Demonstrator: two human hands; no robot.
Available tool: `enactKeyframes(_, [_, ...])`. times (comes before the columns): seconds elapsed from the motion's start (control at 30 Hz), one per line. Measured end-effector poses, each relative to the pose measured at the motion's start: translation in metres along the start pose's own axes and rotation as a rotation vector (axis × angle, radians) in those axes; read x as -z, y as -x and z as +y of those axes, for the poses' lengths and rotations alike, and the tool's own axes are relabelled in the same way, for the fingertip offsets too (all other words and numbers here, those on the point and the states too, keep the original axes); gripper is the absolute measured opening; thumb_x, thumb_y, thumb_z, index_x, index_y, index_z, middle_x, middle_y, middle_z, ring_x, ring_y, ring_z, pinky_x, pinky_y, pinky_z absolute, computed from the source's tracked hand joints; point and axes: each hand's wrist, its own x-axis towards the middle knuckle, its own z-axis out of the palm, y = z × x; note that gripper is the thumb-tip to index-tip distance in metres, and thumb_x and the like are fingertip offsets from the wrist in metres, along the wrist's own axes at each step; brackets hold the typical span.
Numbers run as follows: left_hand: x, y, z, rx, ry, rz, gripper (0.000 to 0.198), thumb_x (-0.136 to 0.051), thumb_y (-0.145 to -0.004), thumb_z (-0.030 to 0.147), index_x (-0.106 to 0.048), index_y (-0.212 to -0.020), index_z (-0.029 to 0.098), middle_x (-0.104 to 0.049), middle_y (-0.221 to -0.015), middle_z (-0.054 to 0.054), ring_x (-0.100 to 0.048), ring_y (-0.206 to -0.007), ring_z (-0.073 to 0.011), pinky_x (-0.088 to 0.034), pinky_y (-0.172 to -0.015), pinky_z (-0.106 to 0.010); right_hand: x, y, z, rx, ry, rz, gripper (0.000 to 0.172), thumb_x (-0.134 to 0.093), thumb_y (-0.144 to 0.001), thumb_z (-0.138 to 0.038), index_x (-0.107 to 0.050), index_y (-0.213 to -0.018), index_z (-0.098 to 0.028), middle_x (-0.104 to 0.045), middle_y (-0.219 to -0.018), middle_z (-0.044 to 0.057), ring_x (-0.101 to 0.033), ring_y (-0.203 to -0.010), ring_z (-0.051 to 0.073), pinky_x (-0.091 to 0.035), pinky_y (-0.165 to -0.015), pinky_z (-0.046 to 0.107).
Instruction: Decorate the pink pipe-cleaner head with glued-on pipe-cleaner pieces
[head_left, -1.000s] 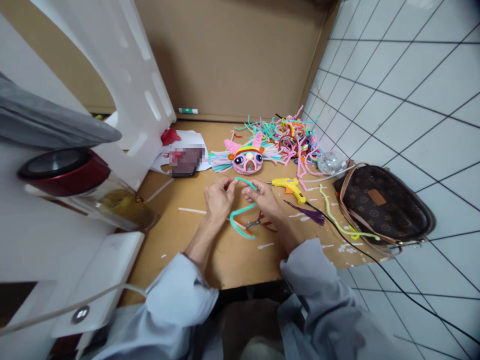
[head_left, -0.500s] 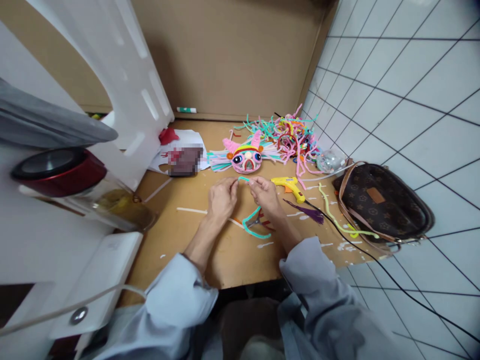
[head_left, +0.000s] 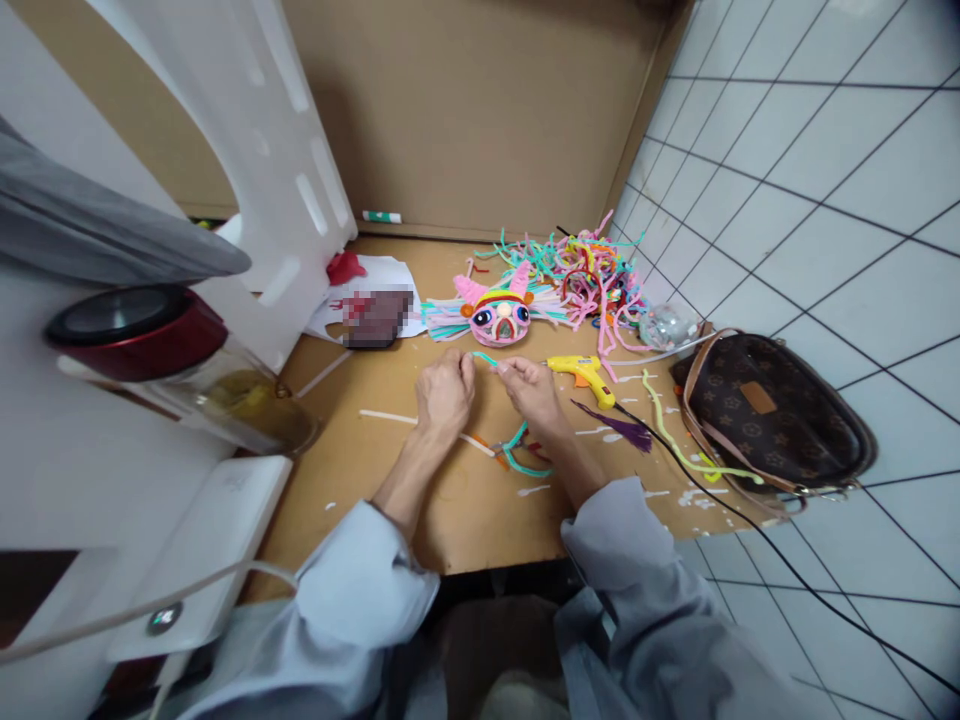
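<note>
My left hand [head_left: 444,393] and my right hand [head_left: 532,393] both pinch a teal pipe cleaner [head_left: 519,459] over the middle of the wooden table [head_left: 465,510]. A short stretch of it spans between my fingertips, and the rest curls down under my right wrist. Just beyond my hands lies a pink pipe-cleaner animal face [head_left: 498,316] with big eyes. Small scissors [head_left: 501,449] lie under the teal loop.
A yellow glue gun [head_left: 586,372] with a black cord lies right of my hands. A heap of coloured pipe cleaners [head_left: 589,276] is at the back right, a brown bag [head_left: 772,410] at the table's right edge, a red-lidded jar [head_left: 172,370] at the left.
My hands have drawn closer together, shortening the teal span between them. The dangling loop has swung from under my left hand to under my right wrist.
</note>
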Motion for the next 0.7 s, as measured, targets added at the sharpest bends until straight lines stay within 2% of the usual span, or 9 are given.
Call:
enactKeyframes(0.17, [-0.001,0.001,0.002,0.029,0.028,0.045,0.028,-0.050,-0.096,0.028,-0.061,-0.072,0.020,-0.065,-0.066,-0.006,-0.053,-0.056,-0.0176,-0.023,-0.059,-0.030,-0.002,0.001,0.001,-0.028,-0.016,-0.013,0.040,-0.071,-0.072,-0.057,-0.064,-0.077,-0.019,-0.036,-0.048,-0.011,-0.029,-0.046,0.006,-0.015,-0.045,0.022])
enactKeyframes(0.27, [0.002,-0.001,0.002,0.057,0.086,0.030,0.030,-0.049,-0.096,0.029,-0.058,-0.068,0.021,-0.061,-0.061,-0.004,-0.050,-0.056,-0.0167,-0.023,-0.060,-0.031,-0.002,0.001,0.000,-0.048,-0.059,-0.018,0.042,-0.074,-0.068,-0.060,-0.063,-0.076,-0.020,-0.033,-0.046,-0.012,-0.025,-0.043,0.005,-0.014,-0.043,0.022])
enactKeyframes(0.37, [0.007,-0.004,-0.001,0.115,0.188,0.026,0.034,-0.046,-0.096,0.031,-0.055,-0.066,0.021,-0.055,-0.057,-0.001,-0.046,-0.055,-0.0164,-0.026,-0.061,-0.031,0.001,0.002,-0.003,-0.080,-0.107,-0.001,0.043,-0.077,-0.064,-0.059,-0.060,-0.074,-0.020,-0.030,-0.043,-0.014,-0.021,-0.039,0.004,-0.013,-0.041,0.022])
enactKeyframes(0.47, [0.009,-0.006,-0.006,0.168,0.297,0.089,0.032,-0.046,-0.096,0.033,-0.058,-0.070,0.021,-0.056,-0.060,-0.001,-0.050,-0.059,-0.0167,-0.032,-0.063,-0.029,0.003,0.002,-0.006,-0.117,-0.146,0.020,0.040,-0.076,-0.063,-0.056,-0.058,-0.073,-0.021,-0.029,-0.042,-0.015,-0.018,-0.037,0.003,-0.011,-0.040,0.021])
enactKeyframes(0.6, [0.006,-0.006,-0.009,0.055,0.438,0.155,0.017,-0.056,-0.091,0.029,-0.068,-0.096,0.018,-0.070,-0.085,-0.004,-0.058,-0.070,-0.0156,-0.045,-0.072,-0.028,0.004,0.001,-0.006,-0.143,-0.152,0.025,0.037,-0.076,-0.067,-0.053,-0.058,-0.074,-0.021,-0.030,-0.042,-0.015,-0.017,-0.037,0.003,-0.010,-0.040,0.022])
enactKeyframes(0.7, [0.002,-0.005,-0.009,-0.145,0.415,0.117,0.024,-0.064,-0.088,0.029,-0.071,-0.109,0.020,-0.074,-0.104,-0.007,-0.064,-0.084,-0.0183,-0.050,-0.081,-0.031,0.004,0.001,-0.006,-0.149,-0.130,0.015,0.038,-0.077,-0.069,-0.053,-0.059,-0.073,-0.020,-0.030,-0.042,-0.015,-0.020,-0.037,0.003,-0.011,-0.040,0.022])
